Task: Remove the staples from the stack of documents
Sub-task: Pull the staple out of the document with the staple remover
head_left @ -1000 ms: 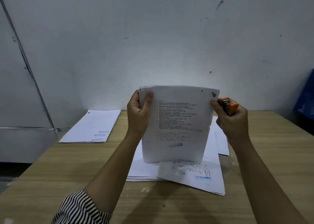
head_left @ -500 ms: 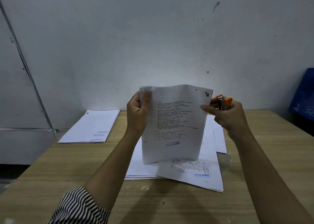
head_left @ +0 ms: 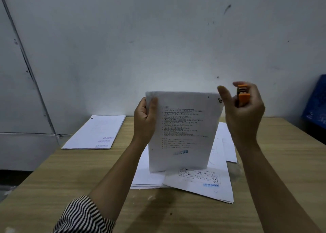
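My left hand [head_left: 143,121] grips the top left corner of a stapled printed document [head_left: 183,132] and holds it upright above the table. A bent staple [head_left: 220,100] shows at the document's top right corner. My right hand [head_left: 244,112] holds an orange staple remover [head_left: 242,96] just right of that corner, with its thumb raised beside the paper edge. A loose stack of documents [head_left: 197,181] lies on the table under the held sheets.
A second neat pile of papers [head_left: 97,133] lies at the table's far left, against the white wall. The wooden table [head_left: 61,176] extends around the papers. A blue object [head_left: 315,105] leans at the far right edge.
My right hand has let go of the document's right edge and lifted up with the staple remover. The left hand still holds the sheets in the same place.
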